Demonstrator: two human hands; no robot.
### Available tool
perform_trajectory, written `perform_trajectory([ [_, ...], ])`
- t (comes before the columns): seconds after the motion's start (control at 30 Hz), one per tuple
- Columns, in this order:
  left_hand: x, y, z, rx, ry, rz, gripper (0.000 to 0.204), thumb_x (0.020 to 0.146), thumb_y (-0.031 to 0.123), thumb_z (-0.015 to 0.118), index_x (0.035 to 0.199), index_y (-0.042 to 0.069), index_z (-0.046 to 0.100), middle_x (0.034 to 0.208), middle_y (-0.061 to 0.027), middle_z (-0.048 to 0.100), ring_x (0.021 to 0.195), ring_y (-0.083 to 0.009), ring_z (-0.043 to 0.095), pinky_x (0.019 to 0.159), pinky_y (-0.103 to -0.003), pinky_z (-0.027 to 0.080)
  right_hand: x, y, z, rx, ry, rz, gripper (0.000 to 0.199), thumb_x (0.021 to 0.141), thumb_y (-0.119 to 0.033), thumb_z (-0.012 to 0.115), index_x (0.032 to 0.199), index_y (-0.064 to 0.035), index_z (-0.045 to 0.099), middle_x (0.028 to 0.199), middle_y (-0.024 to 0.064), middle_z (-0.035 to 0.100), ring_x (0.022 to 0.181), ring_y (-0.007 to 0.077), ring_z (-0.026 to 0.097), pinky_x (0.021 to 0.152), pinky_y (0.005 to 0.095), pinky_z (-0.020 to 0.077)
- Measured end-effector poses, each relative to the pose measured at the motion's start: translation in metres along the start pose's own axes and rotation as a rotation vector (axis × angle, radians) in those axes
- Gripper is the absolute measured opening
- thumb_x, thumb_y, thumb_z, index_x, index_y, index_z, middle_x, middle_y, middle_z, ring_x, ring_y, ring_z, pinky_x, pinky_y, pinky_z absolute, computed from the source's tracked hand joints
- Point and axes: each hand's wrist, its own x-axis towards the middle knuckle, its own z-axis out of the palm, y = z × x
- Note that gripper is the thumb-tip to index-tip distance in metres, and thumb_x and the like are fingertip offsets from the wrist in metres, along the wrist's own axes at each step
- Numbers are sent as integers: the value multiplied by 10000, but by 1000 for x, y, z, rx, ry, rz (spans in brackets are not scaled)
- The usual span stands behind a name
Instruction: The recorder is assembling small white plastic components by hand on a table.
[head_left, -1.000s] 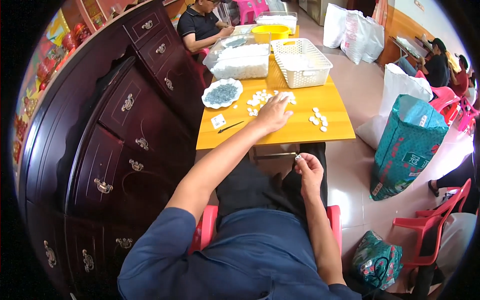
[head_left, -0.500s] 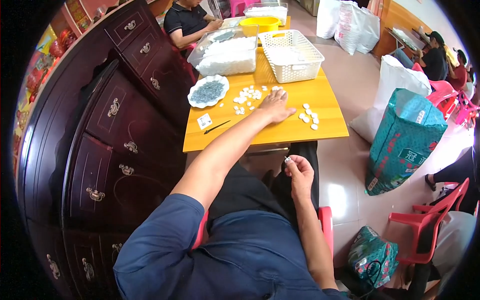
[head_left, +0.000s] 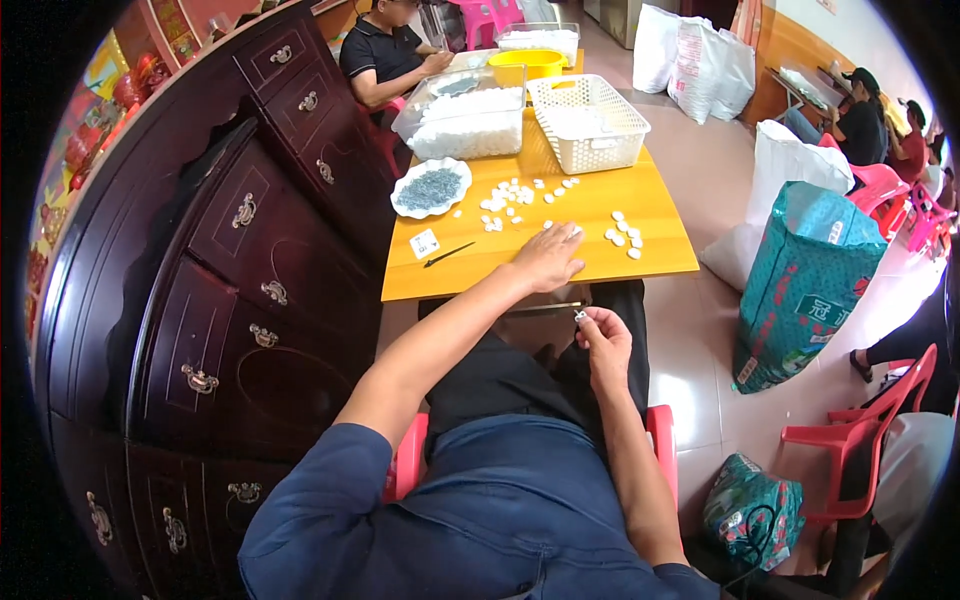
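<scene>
Palm down near the table's front edge, my left hand (head_left: 549,258) has its fingers stretched out, with a small white piece showing at its fingertips. Just below that edge, over my lap, my right hand (head_left: 606,342) pinches a small white plastic piece (head_left: 580,315) between thumb and fingers. Loose white pieces (head_left: 508,197) are scattered beyond my left hand. A smaller group of round white pieces (head_left: 622,236) lies to its right. At the left stand a scalloped white dish (head_left: 431,211) of small grey parts, a white printed card (head_left: 424,244) and a thin black tool (head_left: 449,255).
A clear bin (head_left: 467,125) of white pieces and a white perforated basket (head_left: 590,153) stand at the table's back. Across from me sits a person (head_left: 385,55) near a yellow basin (head_left: 527,64). Dark drawers (head_left: 250,250) line the left; a green sack (head_left: 805,290) stands right.
My left hand has drawn back toward the front edge, and a few white pieces lie where it was. My right hand keeps its pinch, almost unmoved. The view has shifted slightly.
</scene>
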Motion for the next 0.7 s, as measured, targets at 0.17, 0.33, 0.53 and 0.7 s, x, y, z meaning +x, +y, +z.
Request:
perform_trajectory([
  [0.17,-14,-13,-4,-165,249,-41,521,953,225,587,1417,-3,521,1498,-262,461,1412,-415,410,1196,-472,314,0,1,-2,-7,7,10,101,937,-47,693,1033,-24,676,830,-2,664,659,66,568,610,209,453],
  [0.33,-25,0,-6,-69,316,-9,400,925,171,615,1303,42,642,1423,-253,531,1364,-421,452,1163,-482,351,0,-3,-1,-12,41,48,98,942,-51,687,1037,-27,677,830,-1,669,658,69,576,601,215,450],
  [0.53,-38,18,-9,35,383,12,291,892,199,671,1143,63,729,1382,-218,565,1326,-412,482,1133,-481,381,1,-2,-1,-7,33,37,92,949,-68,692,1035,-36,684,841,-3,676,664,67,579,611,214,462],
  [0.7,-47,24,-9,-64,430,-2,130,856,190,704,911,73,718,1012,-113,664,1056,-336,603,938,-481,476,2,-2,-2,-5,42,34,100,941,-56,704,1035,-29,686,854,1,675,667,66,575,605,206,464],
])
